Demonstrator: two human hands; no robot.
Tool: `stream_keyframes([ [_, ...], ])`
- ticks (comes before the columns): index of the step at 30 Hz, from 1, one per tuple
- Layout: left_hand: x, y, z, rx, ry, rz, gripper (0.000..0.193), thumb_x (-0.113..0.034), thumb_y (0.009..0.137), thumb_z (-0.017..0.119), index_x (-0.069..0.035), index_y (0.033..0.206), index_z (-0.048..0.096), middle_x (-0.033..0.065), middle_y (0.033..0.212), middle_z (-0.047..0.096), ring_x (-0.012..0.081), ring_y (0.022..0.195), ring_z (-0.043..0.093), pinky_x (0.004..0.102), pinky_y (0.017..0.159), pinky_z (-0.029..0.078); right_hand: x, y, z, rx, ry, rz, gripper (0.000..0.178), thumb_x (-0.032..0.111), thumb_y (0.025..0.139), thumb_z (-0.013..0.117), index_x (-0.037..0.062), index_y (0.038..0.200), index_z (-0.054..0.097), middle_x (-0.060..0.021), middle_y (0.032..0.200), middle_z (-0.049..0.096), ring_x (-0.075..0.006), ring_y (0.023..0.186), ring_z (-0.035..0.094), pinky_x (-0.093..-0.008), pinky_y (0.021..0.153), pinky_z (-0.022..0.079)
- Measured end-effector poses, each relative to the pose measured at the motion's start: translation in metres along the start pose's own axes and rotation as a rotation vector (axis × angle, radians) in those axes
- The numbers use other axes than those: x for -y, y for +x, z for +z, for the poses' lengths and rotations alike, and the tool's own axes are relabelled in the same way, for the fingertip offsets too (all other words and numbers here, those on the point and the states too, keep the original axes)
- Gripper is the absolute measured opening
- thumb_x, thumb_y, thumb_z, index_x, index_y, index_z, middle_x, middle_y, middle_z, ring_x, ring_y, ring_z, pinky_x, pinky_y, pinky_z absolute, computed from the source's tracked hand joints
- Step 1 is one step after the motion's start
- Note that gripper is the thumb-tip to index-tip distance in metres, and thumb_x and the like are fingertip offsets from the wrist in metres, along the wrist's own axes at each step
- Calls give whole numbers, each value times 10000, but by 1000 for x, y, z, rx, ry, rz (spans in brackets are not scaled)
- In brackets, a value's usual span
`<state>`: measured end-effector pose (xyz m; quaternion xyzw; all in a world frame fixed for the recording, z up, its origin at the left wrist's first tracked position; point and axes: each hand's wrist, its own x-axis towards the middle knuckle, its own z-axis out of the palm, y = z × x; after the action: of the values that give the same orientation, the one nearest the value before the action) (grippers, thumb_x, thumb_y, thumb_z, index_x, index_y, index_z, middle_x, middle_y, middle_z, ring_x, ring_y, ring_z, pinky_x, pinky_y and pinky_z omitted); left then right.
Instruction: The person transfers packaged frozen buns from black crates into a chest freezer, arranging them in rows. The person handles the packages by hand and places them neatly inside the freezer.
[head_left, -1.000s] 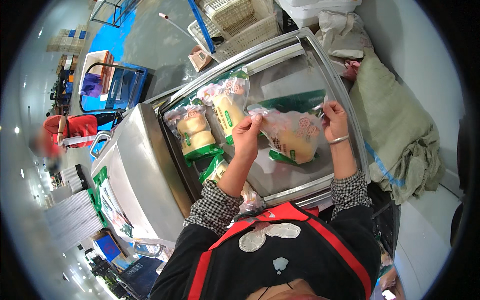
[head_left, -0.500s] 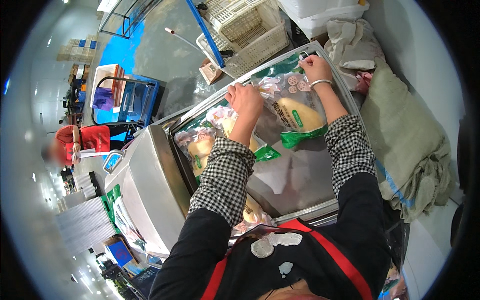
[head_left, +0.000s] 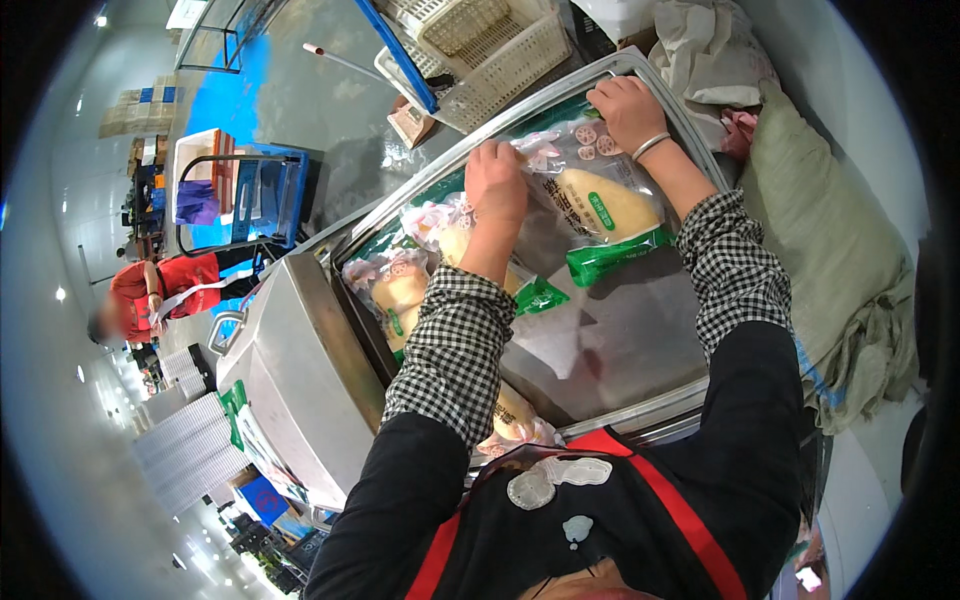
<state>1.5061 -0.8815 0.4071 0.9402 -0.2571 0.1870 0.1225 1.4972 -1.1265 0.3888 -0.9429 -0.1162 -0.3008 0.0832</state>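
A clear and green plastic bag of lotus root point(head_left: 605, 205) lies on a stainless-steel machine bed point(head_left: 620, 345). At the far left corner of this bag is my left hand point(head_left: 497, 195), its fingers bent and pressed together on the bag's edge. My right hand point(head_left: 630, 112) is closed at the far right corner, fingertips over the bag's green end. Both hands partly cover what they pinch. Further left, a second bag of lotus root point(head_left: 452, 240) is partly behind my left wrist, beside a third bag point(head_left: 398, 285). Another bag point(head_left: 515, 418) lies at the near edge.
A steel hood point(head_left: 300, 370) with a handle stands left of the bed. Beyond the far rim are white plastic crates point(head_left: 500, 75). A grey-green sack point(head_left: 820, 230) sits at the right. A blue cart point(head_left: 275, 195) and a person in red point(head_left: 165, 295) are farther left.
My right hand has gone from a pinch at the bag's far corner to bent fingers laid over it. My left hand has turned so its fingers point toward the far rim.
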Motion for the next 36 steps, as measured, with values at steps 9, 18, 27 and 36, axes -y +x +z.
stream_keyframes([
  [9, -5, 6, 3, 95, 7, -110, 110, -116, 790, 562, -59, 829, 648, 130, 914, 618, 312, 876, 578, 416, 741, 479, 6, 10, 4, 186, -78, 251, 209, 110, 782, 545, 129, 987, 579, -60, 987, 552, -235, 953, 552, -372, 843, 442],
  [18, 19, -7, 16, 81, 79, -177, 85, -100, 677, 592, -39, 723, 629, 160, 746, 621, 322, 698, 612, 426, 655, 502, -4, 50, -2, 540, -78, 217, 471, 37, 774, 576, 150, 1229, 530, -88, 1307, 484, -294, 1191, 462, -414, 967, 413],
  [27, -12, -31, -81, -42, -198, 30, 256, -138, 705, 621, -52, 944, 592, 149, 986, 544, 337, 939, 524, 424, 835, 426, -1, 28, -23, 444, 117, 182, 229, -119, 718, 524, 49, 873, 516, -138, 935, 504, -359, 899, 511, -446, 773, 432],
  [36, -46, -170, -132, 21, -444, -205, 398, -75, 676, 656, -65, 1069, 588, 166, 1085, 541, 359, 1010, 530, 423, 859, 453, -36, -139, -26, 81, 724, 742, 231, 146, 861, 604, 21, 1055, 614, -96, 1008, 642, -178, 942, 603, -295, 854, 468],
])
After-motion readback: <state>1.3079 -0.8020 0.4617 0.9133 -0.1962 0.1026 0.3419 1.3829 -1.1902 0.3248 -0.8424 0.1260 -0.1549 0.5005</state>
